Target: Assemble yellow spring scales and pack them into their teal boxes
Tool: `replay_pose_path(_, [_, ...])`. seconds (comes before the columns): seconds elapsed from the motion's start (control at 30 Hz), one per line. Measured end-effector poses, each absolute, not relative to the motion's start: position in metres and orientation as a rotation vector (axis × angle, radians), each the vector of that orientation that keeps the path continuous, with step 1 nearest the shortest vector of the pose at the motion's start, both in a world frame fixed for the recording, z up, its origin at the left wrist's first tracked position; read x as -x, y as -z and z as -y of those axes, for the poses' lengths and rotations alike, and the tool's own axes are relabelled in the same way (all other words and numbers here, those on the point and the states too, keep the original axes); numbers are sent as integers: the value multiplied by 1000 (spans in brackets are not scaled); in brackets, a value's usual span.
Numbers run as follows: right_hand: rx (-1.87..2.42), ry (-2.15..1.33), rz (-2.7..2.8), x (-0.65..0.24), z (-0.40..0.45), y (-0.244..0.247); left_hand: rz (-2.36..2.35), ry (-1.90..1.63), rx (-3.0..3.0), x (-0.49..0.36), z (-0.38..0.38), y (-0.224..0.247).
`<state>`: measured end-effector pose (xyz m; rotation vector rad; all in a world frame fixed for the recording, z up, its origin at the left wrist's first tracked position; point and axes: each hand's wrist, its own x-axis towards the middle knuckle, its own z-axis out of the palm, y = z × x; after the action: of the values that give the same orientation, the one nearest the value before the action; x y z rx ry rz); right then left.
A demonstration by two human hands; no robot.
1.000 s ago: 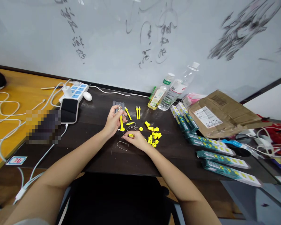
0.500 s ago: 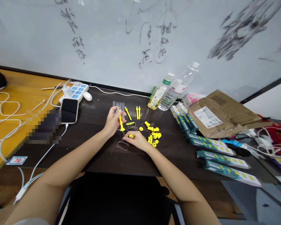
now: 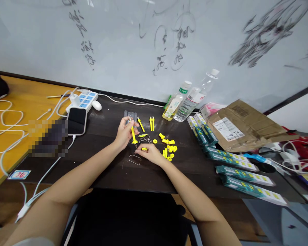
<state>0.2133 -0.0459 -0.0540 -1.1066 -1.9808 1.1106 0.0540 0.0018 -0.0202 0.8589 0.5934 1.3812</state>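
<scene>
My left hand [image 3: 123, 134] is closed around a slim yellow plastic rod [image 3: 133, 134], held tilted above the dark table. Thin metal wire [image 3: 136, 146] sticks out of the rod's lower end. My right hand [image 3: 152, 154] pinches that wire at its tip, and a small yellow piece [image 3: 144, 149] shows by its fingers; whether it is held is unclear. A U-shaped bent wire [image 3: 135, 160] lies just below. Behind my left hand are several grey see-through tubes [image 3: 132, 115]. Similar yellow rods [image 3: 151, 124] with metal tips lie beyond, near looped wire [image 3: 145, 139].
Loose yellow parts [image 3: 170, 147] are heaped right of my hands. Several green-and-white boxes [image 3: 246, 175] and a cardboard package [image 3: 242, 123] lie farther right. Two bottles [image 3: 175, 102] stand by the whiteboard. A phone [image 3: 77, 120], power strip [image 3: 86, 100] and cables are at left.
Both hands keep nearly the same hold on the rod and wire. The whole view has shifted very slightly; nothing else visibly moved.
</scene>
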Motion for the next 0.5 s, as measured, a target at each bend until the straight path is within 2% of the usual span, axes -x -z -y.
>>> replay_pose_path(0.17, [1026,-1042,1899,-214,45,54,-613,-1344,-945,-55,-1,21])
replay_pose_path(0.33, [932,-1267,1500,-221,41,50,-738,-1188,-1415,-58,7,26])
replay_pose_path(0.5, [916,-1332,1270,-225,36,45,-801,-1095,-1824,-60,14,31])
